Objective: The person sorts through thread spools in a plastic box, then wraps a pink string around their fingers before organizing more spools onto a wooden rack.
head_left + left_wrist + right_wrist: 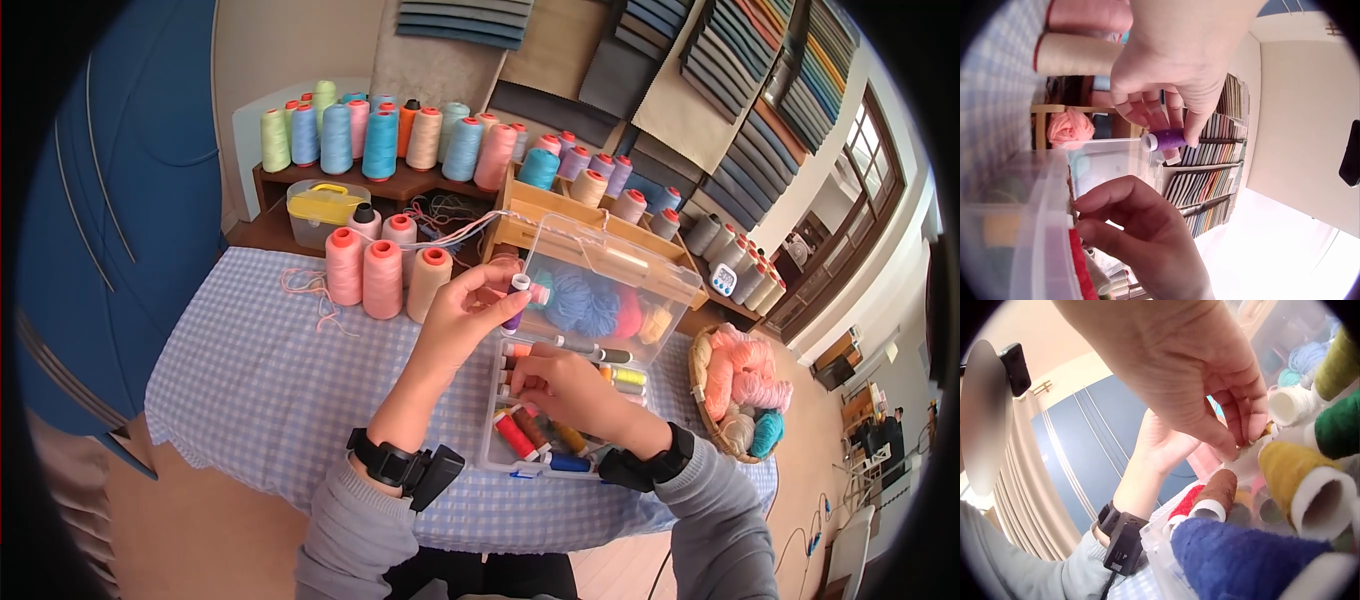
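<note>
Purple spool (513,312) (1170,139) is held upright between thumb and fingers of my left hand (470,305) (1169,94), above the box's left back corner. A smaller pink spool (540,294) lies against the same fingers. My right hand (570,385) (1141,231) (1204,387) reaches down into the clear box (487,440), its thumb and fingertips pinching a gold-brown spool (1267,430) that they mostly hide. Red (515,436), brown (530,427), gold (1288,465) and blue spools (570,463) (1235,559) lie in the near part of the box.
The box's transparent lid (600,262) stands raised behind it, yarn balls (585,300) visible through it. Large pink cones (382,280) stand at the back left of the checked cloth (250,370). A yarn basket (700,385) is on the right; a shelf (400,183) of cones is behind.
</note>
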A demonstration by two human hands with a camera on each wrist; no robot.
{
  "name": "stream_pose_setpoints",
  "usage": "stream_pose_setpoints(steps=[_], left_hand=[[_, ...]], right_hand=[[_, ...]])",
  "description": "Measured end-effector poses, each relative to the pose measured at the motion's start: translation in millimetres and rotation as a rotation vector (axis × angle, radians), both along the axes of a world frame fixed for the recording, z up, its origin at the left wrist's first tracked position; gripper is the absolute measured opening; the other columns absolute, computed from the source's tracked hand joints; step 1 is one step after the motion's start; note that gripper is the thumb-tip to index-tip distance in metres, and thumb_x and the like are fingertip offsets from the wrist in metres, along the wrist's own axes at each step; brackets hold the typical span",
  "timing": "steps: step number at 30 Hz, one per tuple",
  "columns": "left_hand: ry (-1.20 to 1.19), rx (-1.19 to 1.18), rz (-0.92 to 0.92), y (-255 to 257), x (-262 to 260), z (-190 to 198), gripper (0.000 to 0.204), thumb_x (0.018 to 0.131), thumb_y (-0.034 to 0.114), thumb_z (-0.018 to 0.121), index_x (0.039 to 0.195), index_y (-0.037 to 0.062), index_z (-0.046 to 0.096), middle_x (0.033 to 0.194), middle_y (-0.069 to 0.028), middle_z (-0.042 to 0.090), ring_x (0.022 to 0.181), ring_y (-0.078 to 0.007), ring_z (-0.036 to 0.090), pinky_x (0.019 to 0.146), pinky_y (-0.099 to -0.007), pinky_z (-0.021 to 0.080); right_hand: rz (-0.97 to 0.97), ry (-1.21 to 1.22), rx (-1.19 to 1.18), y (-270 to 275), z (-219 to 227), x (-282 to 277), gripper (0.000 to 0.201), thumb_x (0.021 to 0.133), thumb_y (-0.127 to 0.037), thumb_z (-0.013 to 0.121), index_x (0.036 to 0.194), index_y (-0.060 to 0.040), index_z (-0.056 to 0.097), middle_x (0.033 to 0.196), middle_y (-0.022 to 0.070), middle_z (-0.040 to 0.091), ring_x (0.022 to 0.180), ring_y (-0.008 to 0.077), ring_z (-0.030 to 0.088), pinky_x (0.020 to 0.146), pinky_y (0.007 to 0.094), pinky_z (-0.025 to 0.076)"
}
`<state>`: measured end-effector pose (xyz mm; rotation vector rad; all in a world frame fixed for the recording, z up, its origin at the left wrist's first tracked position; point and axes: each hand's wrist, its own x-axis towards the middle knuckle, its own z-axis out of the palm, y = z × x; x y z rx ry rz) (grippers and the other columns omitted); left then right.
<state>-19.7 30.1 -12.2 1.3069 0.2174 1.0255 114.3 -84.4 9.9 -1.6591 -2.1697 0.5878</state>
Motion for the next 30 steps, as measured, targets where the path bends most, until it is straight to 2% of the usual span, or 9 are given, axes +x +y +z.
stream_pose_setpoints(steps=[2,6,9,11,15,18,20,23,30], left_hand=[[-0.029,-0.011,-0.018,1,0,-1,0.019,0.083,0.014,0.06,0.098,0.0023,0.055,0.092,-0.0058,0.062,0.088,-0.0111,0.057,0.078,-0.0242,0.044],[-0.007,-0.01,-0.013,-2,-2,1,0.019,0.083,0.014,0.06,0.098,0.0028,0.055,0.092,-0.0055,0.062,0.086,-0.0097,0.056,0.076,-0.0229,0.043],[0.003,0.021,-0.011,-1,0,1,0.017,0.083,0.013,0.06,0.097,0.0035,0.056,0.092,-0.0051,0.062,0.083,-0.0084,0.055,0.073,-0.0217,0.042],[-0.013,0.007,-0.034,-2,0,0,0.016,0.083,0.013,0.06,0.096,0.004,0.056,0.092,-0.0038,0.062,0.082,-0.0074,0.054,0.073,-0.021,0.041],[-0.014,0.022,-0.073,-5,2,0,0.029,0.079,0.014,0.066,0.103,0.0,0.058,0.088,-0.0021,0.062,0.071,-0.0061,0.054,0.067,-0.0192,0.045],[0.045,-0.031,-0.158,-11,4,-1,0.026,0.079,0.015,0.065,0.1,0.0009,0.059,0.087,-0.0023,0.063,0.071,-0.0069,0.056,0.065,-0.0196,0.046],[0.092,0.03,-0.197,-13,7,-1,0.025,0.08,0.015,0.064,0.099,0.0004,0.059,0.087,-0.0026,0.063,0.073,-0.0079,0.058,0.065,-0.0197,0.047],[0.145,0.018,-0.226,-17,11,-6,0.025,0.079,0.017,0.065,0.098,0.002,0.06,0.086,-0.0024,0.063,0.073,-0.0074,0.057,0.065,-0.0202,0.047],[0.161,0.079,-0.234,-18,18,-13,0.022,0.079,0.016,0.065,0.097,0.0033,0.06,0.085,-0.001,0.063,0.072,-0.0065,0.056,0.065,-0.0206,0.046]], right_hand=[[-0.025,0.031,0.144,-3,4,0,0.018,0.068,0.002,0.061,0.084,-0.0003,0.054,0.083,0.0128,0.053,0.074,0.0295,0.058,0.066,0.0347,0.047],[-0.113,-0.087,0.159,-5,8,11,0.019,0.069,-0.002,0.062,0.086,-0.0007,0.054,0.087,0.0141,0.052,0.076,0.0312,0.058,0.069,0.0365,0.047],[-0.14,-0.217,0.159,-7,5,16,0.023,0.07,-0.008,0.065,0.09,-0.0044,0.054,0.085,0.0104,0.054,0.075,0.0258,0.056,0.067,0.0332,0.045],[-0.14,-0.214,0.067,-6,6,12,0.021,0.07,-0.008,0.063,0.087,-0.0034,0.053,0.081,0.0131,0.056,0.081,0.0331,0.056,0.071,0.039,0.045],[-0.11,-0.217,0.192,-8,7,12,0.02,0.07,-0.008,0.063,0.087,-0.0046,0.054,0.076,0.0117,0.057,0.082,0.0319,0.056,0.073,0.0386,0.045],[-0.159,-0.134,0.102,-14,17,24,0.021,0.07,-0.009,0.063,0.09,-0.0051,0.055,0.081,0.0124,0.057,0.087,0.0303,0.055,0.076,0.0384,0.045],[-0.011,-0.283,0.159,-20,14,37,0.022,0.072,-0.01,0.061,0.093,-0.0057,0.056,0.093,0.0133,0.055,0.092,0.0297,0.052,0.079,0.0377,0.044],[-0.023,-0.312,0.198,-33,8,47,0.023,0.073,-0.012,0.061,0.094,-0.0068,0.057,0.102,0.0137,0.05,0.097,0.0306,0.05,0.081,0.0371,0.044],[-0.119,-0.358,0.208,-50,9,50,0.02,0.076,-0.018,0.06,0.092,-0.0059,0.056,0.1,0.0129,0.049,0.096,0.0309,0.051,0.08,0.0374,0.044]])
